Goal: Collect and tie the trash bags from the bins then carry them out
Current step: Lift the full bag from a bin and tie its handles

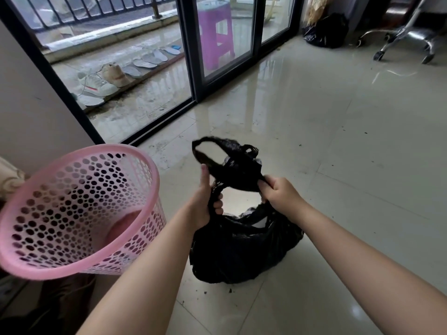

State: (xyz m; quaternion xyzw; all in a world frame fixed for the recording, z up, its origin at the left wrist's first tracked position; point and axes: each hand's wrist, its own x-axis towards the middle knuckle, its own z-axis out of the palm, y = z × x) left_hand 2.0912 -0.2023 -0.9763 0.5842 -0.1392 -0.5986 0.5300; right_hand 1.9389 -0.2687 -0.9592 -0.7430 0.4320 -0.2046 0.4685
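A full black trash bag [242, 250] rests on the tiled floor in front of me. My left hand [205, 204] grips one of its handle strips, thumb pointing up. My right hand [280, 193] is closed on the other strip, and the two strips cross between my hands, with a loop of plastic sticking up beyond them. A pink perforated bin [72, 213] stands to the left of my left arm, with no bag in it. A second black trash bag [326, 32] lies far off by the glass door at the back right.
Sliding glass doors [191, 68] run along the far left, one panel open onto a balcony with shoes [101, 85] and a purple stool [217, 37]. A chrome chair base [406, 42] stands at the back right. Small bits of debris dot the glossy floor.
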